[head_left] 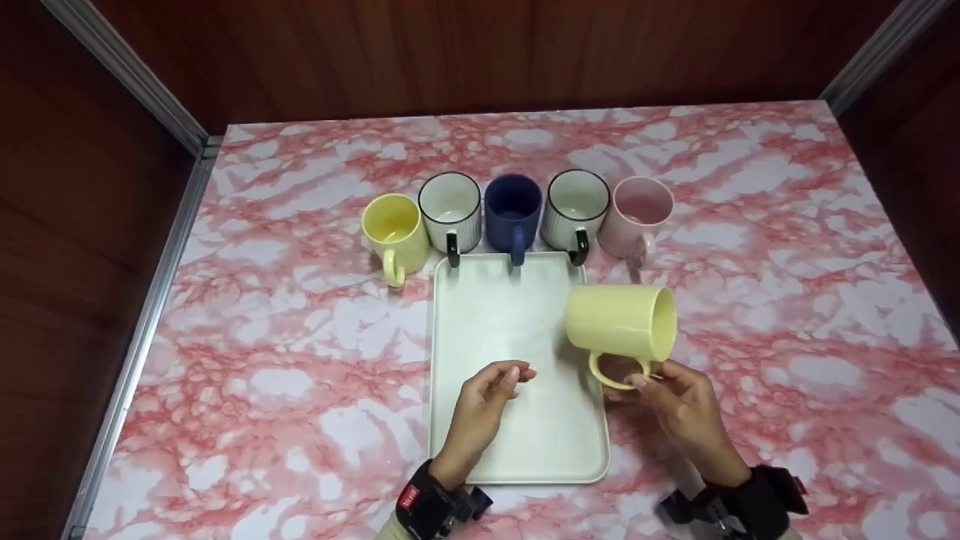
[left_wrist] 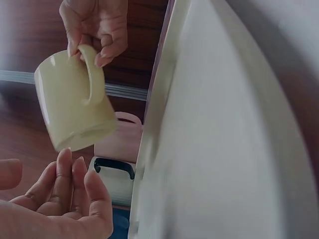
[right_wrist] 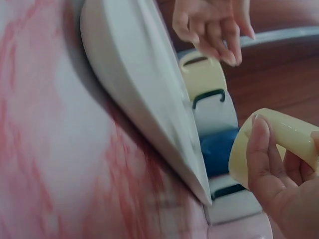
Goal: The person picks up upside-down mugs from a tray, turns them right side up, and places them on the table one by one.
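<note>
My right hand (head_left: 686,412) pinches the handle of a yellow mug (head_left: 619,319), which lies on its side in the air with its mouth toward the right. The mug overlaps the right edge of a white rectangular tray (head_left: 517,450) in the head view. Over the tray's middle is my left hand (head_left: 484,405), its fingers loosely bent and nothing in them. In the left wrist view, the left fingertips (left_wrist: 64,155) come close to the base of the yellow mug (left_wrist: 70,99). The right wrist view shows the right thumb (right_wrist: 260,137) at the mug's rim end.
Along the tray's far edge stands a row of upright mugs: a yellow one (head_left: 405,251), a white one (head_left: 465,232), a blue one (head_left: 501,234), another white one (head_left: 562,232) and a pink one (head_left: 622,236). Wooden panels (head_left: 525,52) enclose the marbled table (head_left: 300,337).
</note>
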`<action>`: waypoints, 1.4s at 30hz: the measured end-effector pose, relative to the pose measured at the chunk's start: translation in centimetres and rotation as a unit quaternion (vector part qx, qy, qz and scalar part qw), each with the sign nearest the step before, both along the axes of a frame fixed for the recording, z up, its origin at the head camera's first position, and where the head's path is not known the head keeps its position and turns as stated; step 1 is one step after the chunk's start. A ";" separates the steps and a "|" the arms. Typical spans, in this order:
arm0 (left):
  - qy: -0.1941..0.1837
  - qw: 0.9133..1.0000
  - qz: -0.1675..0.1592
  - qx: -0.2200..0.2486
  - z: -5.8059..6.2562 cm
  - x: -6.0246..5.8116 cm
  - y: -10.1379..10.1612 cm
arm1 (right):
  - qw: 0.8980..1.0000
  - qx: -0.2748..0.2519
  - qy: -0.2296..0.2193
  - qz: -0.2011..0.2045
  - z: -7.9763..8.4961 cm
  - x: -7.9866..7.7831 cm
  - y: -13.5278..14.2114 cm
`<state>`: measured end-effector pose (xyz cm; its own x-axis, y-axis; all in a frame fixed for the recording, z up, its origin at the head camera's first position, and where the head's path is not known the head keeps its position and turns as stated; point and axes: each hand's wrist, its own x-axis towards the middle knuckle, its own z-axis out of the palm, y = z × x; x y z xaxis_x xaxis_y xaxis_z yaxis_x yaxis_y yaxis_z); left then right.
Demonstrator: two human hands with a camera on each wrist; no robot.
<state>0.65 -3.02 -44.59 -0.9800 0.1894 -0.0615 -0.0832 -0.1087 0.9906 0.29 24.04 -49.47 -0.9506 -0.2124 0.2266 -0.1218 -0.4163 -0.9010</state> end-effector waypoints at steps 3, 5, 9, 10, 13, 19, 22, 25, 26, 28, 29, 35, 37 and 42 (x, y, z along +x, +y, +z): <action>0.002 1.000 0.008 -0.005 -0.1 -0.1 -0.3 | 0.999 0.033 -0.014 -0.031 0.5 0.0 0.7; 0.005 1.000 0.013 -0.008 -0.1 -0.1 -0.5 | 0.997 0.045 -0.028 -0.047 1.9 0.2 0.6; 0.011 1.000 0.021 -0.012 0.0 -0.2 -0.8 | 0.994 0.064 -0.057 -0.067 3.2 0.4 1.1; 0.012 1.000 0.021 -0.013 0.0 -0.3 -0.9 | 0.994 0.061 -0.060 -0.068 2.9 0.3 1.5; 0.012 1.000 0.024 -0.013 0.0 -0.3 -1.0 | 0.990 0.088 -0.073 -0.086 1.5 0.0 2.8; 0.004 0.999 0.030 -0.011 -0.2 -0.3 -1.2 | 0.975 0.137 -0.120 -0.126 -0.1 -0.6 4.7; 0.001 0.999 0.032 -0.012 -0.2 -0.3 -1.2 | 0.976 0.123 -0.126 -0.131 1.3 -0.8 4.8; 0.001 0.999 0.031 -0.007 -0.2 -0.3 -1.1 | 0.974 0.121 -0.122 -0.146 1.9 -1.2 5.2; 0.002 1.000 0.031 -0.006 -0.2 -0.3 -1.1 | 0.973 0.124 -0.120 -0.151 1.8 -1.4 5.5; 0.003 1.000 0.030 -0.006 -0.2 -0.3 -1.0 | 0.969 0.140 -0.118 -0.167 0.7 -1.9 6.4; 0.003 1.000 0.029 -0.006 -0.2 -0.3 -1.0 | 0.968 0.144 -0.113 -0.171 0.2 -2.2 6.9; 0.013 0.999 0.026 -0.021 -0.3 -0.2 -1.0 | 0.959 0.149 -0.142 -0.196 1.0 -2.8 7.4; 0.024 0.999 0.028 -0.041 -0.4 -0.2 -1.0 | 0.953 0.166 -0.149 -0.203 1.4 -3.0 7.5; 0.050 0.994 0.032 -0.092 -0.4 -0.1 -1.0 | 0.951 0.177 -0.134 -0.216 -0.2 -4.2 9.1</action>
<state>0.52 -4.04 -45.02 -0.9927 0.1203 0.0094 0.0184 0.0738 0.9971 -3.86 33.13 -49.71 -0.9802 0.1920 -0.0483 0.0405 -0.0442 -0.9982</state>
